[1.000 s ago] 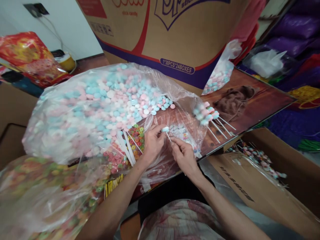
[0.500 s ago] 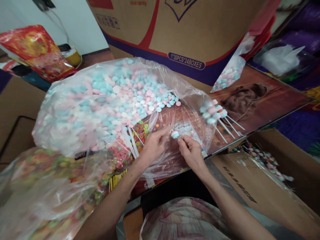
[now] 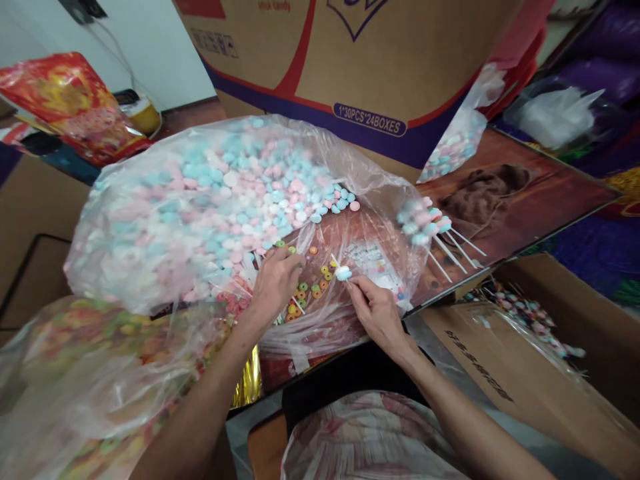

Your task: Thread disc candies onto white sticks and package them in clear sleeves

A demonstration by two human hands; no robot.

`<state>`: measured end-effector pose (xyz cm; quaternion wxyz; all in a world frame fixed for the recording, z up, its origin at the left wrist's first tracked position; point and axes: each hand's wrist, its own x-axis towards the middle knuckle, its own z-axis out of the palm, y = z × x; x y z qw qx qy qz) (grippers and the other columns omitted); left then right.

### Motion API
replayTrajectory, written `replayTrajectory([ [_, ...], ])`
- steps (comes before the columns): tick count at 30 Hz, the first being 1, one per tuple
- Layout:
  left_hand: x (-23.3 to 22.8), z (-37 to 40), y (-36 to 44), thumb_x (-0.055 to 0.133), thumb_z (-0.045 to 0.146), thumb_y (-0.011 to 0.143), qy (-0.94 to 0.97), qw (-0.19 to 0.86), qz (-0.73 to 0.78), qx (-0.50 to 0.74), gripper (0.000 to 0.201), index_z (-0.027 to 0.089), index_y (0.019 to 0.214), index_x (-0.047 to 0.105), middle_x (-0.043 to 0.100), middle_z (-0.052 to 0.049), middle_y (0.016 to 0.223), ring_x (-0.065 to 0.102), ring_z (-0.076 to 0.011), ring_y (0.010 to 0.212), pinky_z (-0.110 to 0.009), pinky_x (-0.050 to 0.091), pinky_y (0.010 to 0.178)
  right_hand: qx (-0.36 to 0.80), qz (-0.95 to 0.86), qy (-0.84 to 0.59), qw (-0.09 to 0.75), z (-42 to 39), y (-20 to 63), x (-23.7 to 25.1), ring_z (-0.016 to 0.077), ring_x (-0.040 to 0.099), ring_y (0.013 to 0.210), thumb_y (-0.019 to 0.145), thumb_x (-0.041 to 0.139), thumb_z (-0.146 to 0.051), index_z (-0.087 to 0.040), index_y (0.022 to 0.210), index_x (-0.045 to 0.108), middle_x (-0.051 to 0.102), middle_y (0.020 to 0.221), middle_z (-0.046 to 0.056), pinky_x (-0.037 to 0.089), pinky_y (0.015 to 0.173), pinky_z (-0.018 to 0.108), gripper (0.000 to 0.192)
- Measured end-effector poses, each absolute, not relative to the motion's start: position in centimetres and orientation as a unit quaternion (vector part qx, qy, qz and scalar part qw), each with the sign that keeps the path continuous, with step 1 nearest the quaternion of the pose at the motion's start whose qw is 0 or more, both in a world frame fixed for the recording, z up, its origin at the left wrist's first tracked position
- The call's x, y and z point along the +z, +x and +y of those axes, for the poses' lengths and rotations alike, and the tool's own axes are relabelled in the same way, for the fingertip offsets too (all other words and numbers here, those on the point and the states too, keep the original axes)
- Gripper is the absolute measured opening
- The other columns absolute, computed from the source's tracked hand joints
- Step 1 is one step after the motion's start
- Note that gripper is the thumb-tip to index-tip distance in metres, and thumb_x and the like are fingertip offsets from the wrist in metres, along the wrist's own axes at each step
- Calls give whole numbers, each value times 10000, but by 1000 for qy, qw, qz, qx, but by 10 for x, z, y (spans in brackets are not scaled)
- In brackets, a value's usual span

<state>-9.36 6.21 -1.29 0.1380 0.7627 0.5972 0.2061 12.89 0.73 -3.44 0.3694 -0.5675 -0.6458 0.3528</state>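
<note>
My right hand [image 3: 375, 303] pinches a white stick carrying blue and white candies, a candy stick [image 3: 343, 273]; the stick's bare end sticks out past the candies. My left hand [image 3: 277, 283] is over the small ring candies [image 3: 316, 291], which lie loose on the clear plastic in yellow, green and orange. Its fingers bend downward, and the fingertips are partly hidden, so whether they hold a ring candy does not show. Beyond it, pink, blue and white round candies [image 3: 240, 180] fill a large clear bag. Several finished candy sticks [image 3: 434, 223] lie to the right.
A big printed carton [image 3: 310, 60] stands behind the table [image 3: 525, 200]. At lower right an open cardboard box [image 3: 475, 347] holds many candy sticks [image 3: 535, 320]. A bag of ring candies [image 3: 115, 387] is at lower left. Gold foil strips [image 3: 249, 381] hang at the table's front edge.
My left hand has moved left, away from the candy stick to the ring candies. My right hand still holds the candy stick in nearly the same place, its bare end now showing.
</note>
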Motion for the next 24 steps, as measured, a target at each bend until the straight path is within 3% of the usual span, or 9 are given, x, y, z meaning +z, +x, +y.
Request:
replayTrajectory([
  [3, -11, 66, -89, 634, 243, 820, 661, 285, 607, 337, 95, 208, 889, 689, 694, -48, 884, 643, -209, 836, -343, 514, 794, 371, -653, -542, 377, 6, 128, -33, 124, 451, 604, 978, 482, -331, -194, 844, 641, 511, 671, -25, 364, 615, 243, 249],
  [6, -10, 67, -81, 736, 323, 741, 536, 450, 576, 422, 203, 185, 853, 639, 692, -18, 767, 648, -161, 665, -287, 506, 657, 399, -655, -516, 383, 6, 126, -33, 125, 470, 632, 980, 501, -344, -188, 842, 654, 533, 688, -22, 379, 637, 240, 258],
  [8, -11, 66, -74, 789, 344, 688, 475, 504, 558, 458, 277, 178, 817, 609, 694, -12, 737, 650, -143, 622, -269, 503, 633, 414, -651, -508, 383, 6, 124, -34, 129, 489, 652, 987, 502, -355, -184, 866, 673, 560, 708, -16, 388, 651, 240, 270],
  [15, -17, 62, -55, 764, 291, 711, 452, 522, 526, 496, 256, 179, 914, 656, 702, 2, 708, 656, -139, 633, -248, 512, 611, 426, -653, -494, 386, 11, 122, -37, 135, 512, 670, 985, 504, -356, -167, 925, 710, 605, 743, 0, 403, 675, 248, 286],
  [24, -25, 56, -53, 725, 277, 752, 516, 458, 551, 469, 250, 172, 979, 733, 769, -63, 942, 707, -196, 854, -328, 544, 827, 409, -655, -514, 373, 14, 120, -38, 119, 426, 608, 972, 499, -339, -182, 833, 661, 489, 651, -29, 350, 603, 242, 265],
])
